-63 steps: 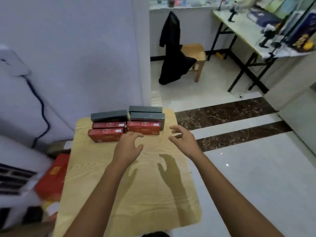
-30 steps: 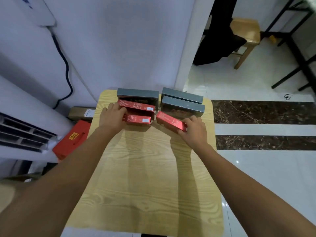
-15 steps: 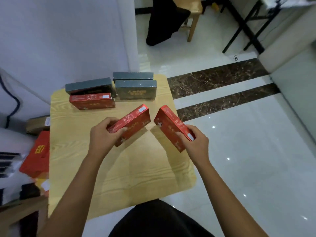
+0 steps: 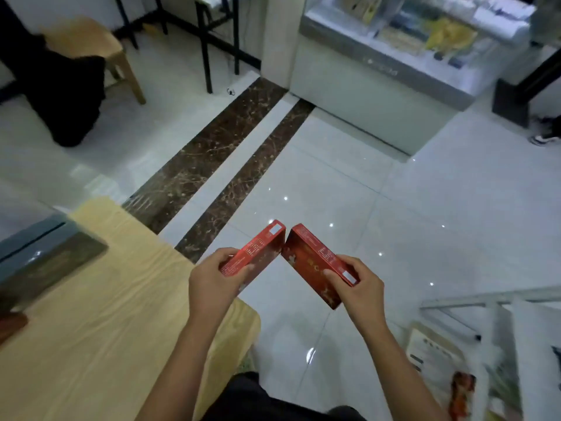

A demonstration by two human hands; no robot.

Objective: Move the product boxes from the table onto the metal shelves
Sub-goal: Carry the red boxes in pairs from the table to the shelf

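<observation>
My left hand [image 4: 212, 284] grips a red product box [image 4: 261, 250] by its near end. My right hand [image 4: 359, 288] grips a second red product box [image 4: 309, 262] the same way. Both boxes are in the air past the right edge of the wooden table [image 4: 100, 314], and their far corners almost touch. Dark grey-green boxes [image 4: 42, 256] lie on the table at the far left, with part of another red box [image 4: 10, 325] at the left frame edge. A white metal shelf [image 4: 491, 302] with printed packages shows at the lower right.
Glossy white tiles with dark marble strips [image 4: 230, 165] stretch ahead. A glass display counter [image 4: 391, 65] stands at the upper right. A wooden stool [image 4: 91, 47] with dark cloth on it and black table legs [image 4: 206, 53] are at the upper left.
Both hands lifted one red box each off the table and swung them right, off the table's edge. The view turned right, so the shelf came into sight.
</observation>
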